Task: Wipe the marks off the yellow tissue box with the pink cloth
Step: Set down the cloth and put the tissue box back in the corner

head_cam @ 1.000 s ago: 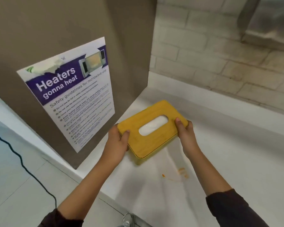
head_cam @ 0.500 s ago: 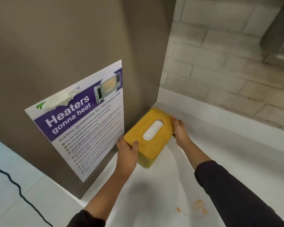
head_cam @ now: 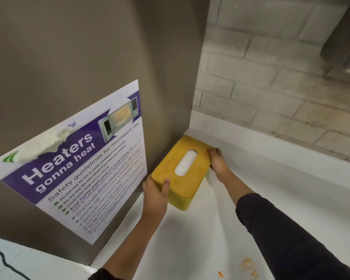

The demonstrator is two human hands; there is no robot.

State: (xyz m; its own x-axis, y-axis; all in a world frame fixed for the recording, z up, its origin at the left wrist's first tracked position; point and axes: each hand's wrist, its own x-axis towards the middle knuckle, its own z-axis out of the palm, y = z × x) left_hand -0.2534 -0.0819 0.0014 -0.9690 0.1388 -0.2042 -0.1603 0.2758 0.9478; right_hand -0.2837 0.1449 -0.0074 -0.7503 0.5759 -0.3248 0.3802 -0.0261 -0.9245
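Observation:
The yellow tissue box (head_cam: pixel 168 168) has a wooden-look lid with an oval slot showing white tissue. It sits in the back corner of the white counter (head_cam: pixel 281 188), close to the grey panel. My left hand (head_cam: pixel 155 189) grips its near left corner, thumb on the lid. My right hand (head_cam: pixel 217 161) holds its far right end. No pink cloth is in view. No marks show on the lid.
A grey panel (head_cam: pixel 89 57) with a microwave safety poster (head_cam: pixel 79 168) stands at the left. A pale brick wall (head_cam: pixel 271 67) runs behind the counter. Orange stains (head_cam: pixel 249 266) lie on the counter at the lower right. A black cable (head_cam: pixel 0 257) crosses the floor.
Both hands have carried the box away from me and to the left, into the corner by the grey panel. The view has tilted so the orange stains sit lower right.

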